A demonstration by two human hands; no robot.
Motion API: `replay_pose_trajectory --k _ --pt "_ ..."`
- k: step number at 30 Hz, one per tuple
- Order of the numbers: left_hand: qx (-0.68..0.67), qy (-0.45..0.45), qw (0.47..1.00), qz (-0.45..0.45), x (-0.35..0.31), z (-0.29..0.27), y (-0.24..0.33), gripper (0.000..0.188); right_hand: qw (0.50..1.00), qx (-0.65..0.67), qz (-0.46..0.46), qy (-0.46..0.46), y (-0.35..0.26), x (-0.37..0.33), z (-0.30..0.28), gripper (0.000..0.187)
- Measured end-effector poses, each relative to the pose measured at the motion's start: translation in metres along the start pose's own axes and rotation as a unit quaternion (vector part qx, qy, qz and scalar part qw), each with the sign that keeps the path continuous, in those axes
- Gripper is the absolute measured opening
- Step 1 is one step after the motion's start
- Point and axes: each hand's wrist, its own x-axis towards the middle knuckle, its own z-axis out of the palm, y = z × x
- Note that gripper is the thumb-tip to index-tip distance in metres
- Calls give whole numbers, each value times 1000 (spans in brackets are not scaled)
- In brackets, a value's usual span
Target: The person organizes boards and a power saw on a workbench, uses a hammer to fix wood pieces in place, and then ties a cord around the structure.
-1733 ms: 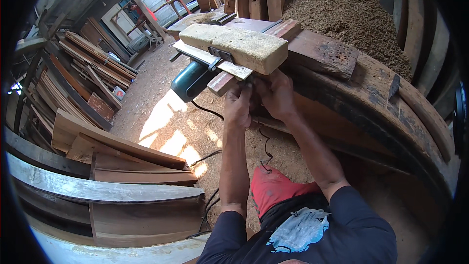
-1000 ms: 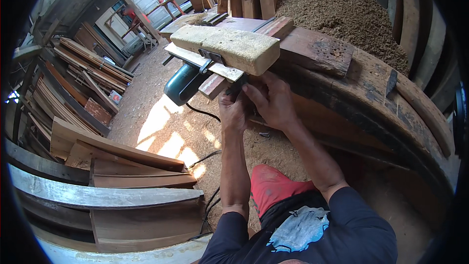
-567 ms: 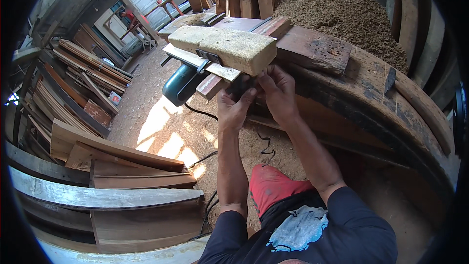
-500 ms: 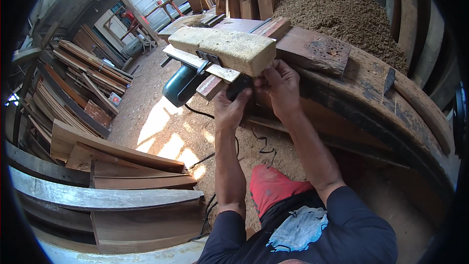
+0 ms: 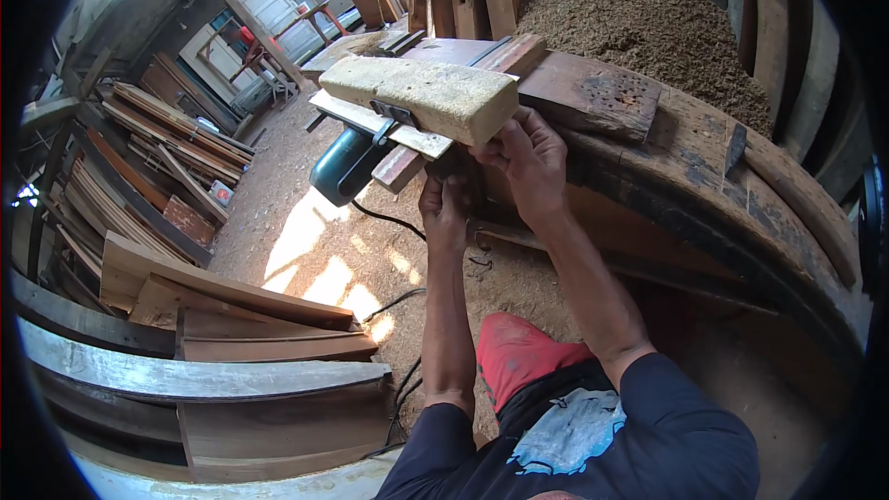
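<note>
A thick, pale, dusty wood block [image 5: 421,97] lies lengthwise above a dark green power tool [image 5: 341,167] whose exact kind I cannot make out. Thin wood strips [image 5: 419,141] and a short wood piece [image 5: 398,169] sit between them, at the bench edge. My left hand [image 5: 446,208] is raised under the tool's near end, fingers closed in shadow; whatever they grip is hidden. Just below the block's near right end, my right hand [image 5: 534,162] has its thumb and fingers pinched together. Anything small between them cannot be made out.
A worn wooden workbench [image 5: 694,148] curves along the right, with a sawdust heap [image 5: 639,28] behind it. Stacked boards [image 5: 269,315] lie at the lower left. A black cord [image 5: 394,219] trails to the floor. A distant person's red clothing [image 5: 248,35] shows at the back.
My left hand has shifted slightly right and inward under the tool, covering the dark rounded part it held. My right hand stays by the block's end, its fingers moved a little left.
</note>
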Motion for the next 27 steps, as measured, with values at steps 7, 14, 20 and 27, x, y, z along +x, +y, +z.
replay_pose_trajectory --k 7,14,20,27 --pt "-74 -69 989 -104 -27 2 19 14 883 -425 25 -197 21 -27 -16 23" --pt "312 -34 949 40 -6 40 74 18 918 -393 -14 -46 9 -37 -33 20" --pt "-85 22 993 -84 18 56 58 17 917 -385 -17 -104 -5 -42 -33 16" --pt "-109 14 993 -47 41 38 47 17 917 -363 24 -161 -11 -44 -43 19"
